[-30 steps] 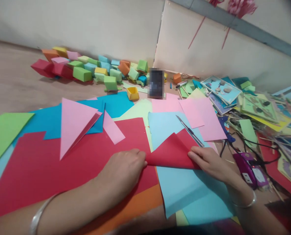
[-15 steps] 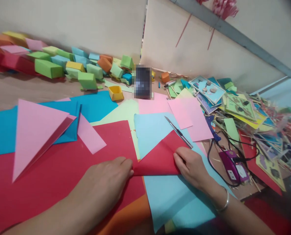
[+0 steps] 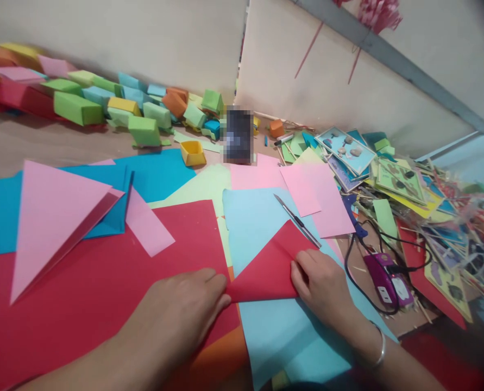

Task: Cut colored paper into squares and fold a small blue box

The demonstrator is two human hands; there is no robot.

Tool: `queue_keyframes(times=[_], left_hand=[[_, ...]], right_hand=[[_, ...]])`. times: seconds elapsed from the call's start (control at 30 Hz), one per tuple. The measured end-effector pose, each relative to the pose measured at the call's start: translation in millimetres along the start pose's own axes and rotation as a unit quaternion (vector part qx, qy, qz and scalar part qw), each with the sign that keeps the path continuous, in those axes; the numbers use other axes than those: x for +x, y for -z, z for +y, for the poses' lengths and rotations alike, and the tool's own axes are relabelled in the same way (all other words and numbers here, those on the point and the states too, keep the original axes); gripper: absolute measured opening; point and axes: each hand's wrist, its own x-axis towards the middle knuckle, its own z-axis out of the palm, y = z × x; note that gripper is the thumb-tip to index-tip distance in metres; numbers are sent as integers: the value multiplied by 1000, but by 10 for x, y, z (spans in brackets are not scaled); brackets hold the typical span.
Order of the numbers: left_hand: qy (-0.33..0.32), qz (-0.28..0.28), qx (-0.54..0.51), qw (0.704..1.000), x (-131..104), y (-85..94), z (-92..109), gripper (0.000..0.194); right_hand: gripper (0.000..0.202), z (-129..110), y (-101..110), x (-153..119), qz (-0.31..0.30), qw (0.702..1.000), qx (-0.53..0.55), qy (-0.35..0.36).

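Observation:
A folded red paper (image 3: 266,266), triangular in outline, lies over light blue sheets (image 3: 253,212). My left hand (image 3: 188,304) has its fingers closed at the paper's left corner. At the right end, my right hand (image 3: 319,277) pinches the same paper between thumb and curled fingers. A craft knife (image 3: 296,220) rests just above the fold, on the blue sheet. Beneath my left arm spreads a large red sheet (image 3: 103,304). To the left stands a folded pink triangle (image 3: 58,217), partly over blue paper.
Small folded paper boxes (image 3: 79,108) line the wall at the back left. A yellow box (image 3: 193,153) and a blurred dark object (image 3: 238,136) are nearer the middle. On the right are a purple power strip (image 3: 388,279), its cable, and piled cards (image 3: 345,149).
The folded red paper has shifted slightly toward me, and both hands have moved a little with it. The view has turned slightly.

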Motion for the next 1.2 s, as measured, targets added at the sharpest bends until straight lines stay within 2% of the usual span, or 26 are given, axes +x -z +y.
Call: queue_keyframes(times=[0.17, 0.4, 0.6, 0.77, 1.07, 1.2], left_hand=[[-16, 0, -3, 1000, -1, 4, 6, 32], [-36, -19, 12, 999, 11, -25, -10, 36], [-1, -37, -7, 999, 31, -23, 21, 49], [5, -48, 4, 999, 48, -5, 47, 44], [-27, 12, 9, 1000, 19, -37, 33, 36], [-52, 85, -19, 995, -17, -123, 4, 31]], right_hand=[[24, -34, 8, -7, -11, 999, -51, 15], [23, -14, -18, -2, -25, 998, -49, 16], [24, -13, -18, 4, -31, 998, -52, 21], [24, -24, -5, 5, -31, 996, -78, 24], [23, -39, 14, 29, -46, 996, -73, 10], [23, -46, 16, 22, -48, 996, -71, 4]])
